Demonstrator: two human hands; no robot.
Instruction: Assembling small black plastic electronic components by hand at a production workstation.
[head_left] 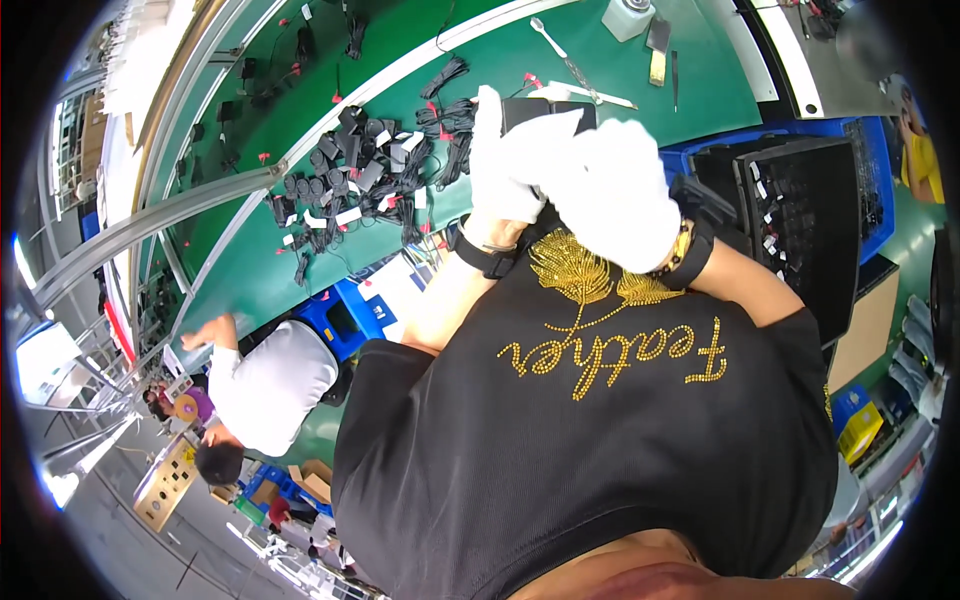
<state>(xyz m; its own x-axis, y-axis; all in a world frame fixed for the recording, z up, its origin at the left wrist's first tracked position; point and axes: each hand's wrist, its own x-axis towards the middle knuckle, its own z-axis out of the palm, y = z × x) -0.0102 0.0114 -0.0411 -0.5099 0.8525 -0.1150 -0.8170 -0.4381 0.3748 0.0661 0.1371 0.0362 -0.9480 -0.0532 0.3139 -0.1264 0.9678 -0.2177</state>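
Observation:
Both my hands wear white gloves and meet over the green table (560, 70), just above my chest. My left hand (497, 165) and my right hand (612, 195) close together on a flat black rectangular part (527, 108), of which only the top edge shows above the gloves. A black band sits on my left wrist (486, 256). On my right wrist (692, 240) are a black watch and a bead bracelet. To the left of my left hand lies a pile of black adapters with cables (360, 170), tagged white and red.
A blue crate (700, 152) with black trays (800, 220) stands right of my right hand. At the table's far edge lie a metal spoon-like tool (552, 40), a white container (628, 15) and a small blade (657, 52). A co-worker in white (272, 385) bends at lower left.

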